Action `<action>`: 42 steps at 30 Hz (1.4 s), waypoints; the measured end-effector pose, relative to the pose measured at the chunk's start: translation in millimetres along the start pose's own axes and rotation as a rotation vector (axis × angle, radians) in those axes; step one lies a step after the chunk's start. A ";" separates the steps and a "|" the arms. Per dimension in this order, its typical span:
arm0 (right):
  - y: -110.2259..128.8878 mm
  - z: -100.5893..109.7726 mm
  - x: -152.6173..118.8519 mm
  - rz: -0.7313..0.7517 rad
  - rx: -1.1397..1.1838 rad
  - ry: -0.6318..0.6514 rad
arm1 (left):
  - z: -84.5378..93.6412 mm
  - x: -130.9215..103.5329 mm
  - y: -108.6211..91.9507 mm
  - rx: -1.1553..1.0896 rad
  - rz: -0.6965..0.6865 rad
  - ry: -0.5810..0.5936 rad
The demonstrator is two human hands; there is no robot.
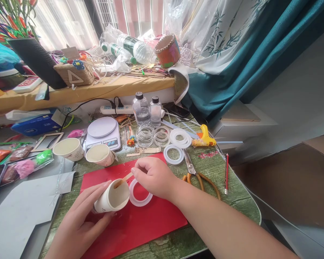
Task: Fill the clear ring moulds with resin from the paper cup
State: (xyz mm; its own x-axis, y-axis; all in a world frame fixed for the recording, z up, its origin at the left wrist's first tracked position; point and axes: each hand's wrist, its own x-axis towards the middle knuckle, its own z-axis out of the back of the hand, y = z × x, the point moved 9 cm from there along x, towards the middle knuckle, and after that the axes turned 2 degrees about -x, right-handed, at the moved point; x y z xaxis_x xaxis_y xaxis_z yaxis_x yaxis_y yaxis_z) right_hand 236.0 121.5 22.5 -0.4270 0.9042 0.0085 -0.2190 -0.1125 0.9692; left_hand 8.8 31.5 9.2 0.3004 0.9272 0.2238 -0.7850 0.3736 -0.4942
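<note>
My left hand [83,212] is wrapped round a white paper cup [104,203], tilted so its mouth faces up and to the right. Pinched in my right hand [152,176] is a wooden stick [128,177], its lower end inside the cup. What lies at the bottom of the cup is hard to make out. A white ring mold [133,199] lies just right of the cup, on a red sheet [151,226] beneath both hands.
Two paper cups [99,155] and a kitchen scale [104,129] stand behind. Further right are clear bottles [142,109], more ring molds [174,154], a yellow glue gun [203,138], scissors [191,167] and a red pencil [226,174]. A cluttered ledge [110,88] runs along the back.
</note>
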 end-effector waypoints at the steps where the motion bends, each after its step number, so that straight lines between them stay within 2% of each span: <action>1: -0.1 -0.1 0.1 0.001 0.000 0.001 | 0.0 -0.1 0.3 -0.001 0.003 -0.001; 21: 2.4 0.5 1.8 0.009 -0.002 0.001 | 0.6 3.6 -5.9 -0.001 -0.039 -0.010; 30: 0.2 0.8 1.0 0.006 0.009 -0.006 | -2.0 0.2 0.7 0.030 -0.032 0.004; 42: 1.2 0.0 0.3 0.005 0.009 0.000 | -1.6 -0.3 -2.0 0.028 -0.035 0.003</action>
State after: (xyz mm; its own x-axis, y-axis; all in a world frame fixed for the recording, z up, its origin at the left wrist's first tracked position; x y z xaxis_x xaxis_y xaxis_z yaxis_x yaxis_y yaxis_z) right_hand 235.6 121.6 23.7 -0.4277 0.9038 0.0139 -0.2087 -0.1137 0.9713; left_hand 11.1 30.5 8.7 0.3294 0.9139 0.2374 -0.7890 0.4045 -0.4624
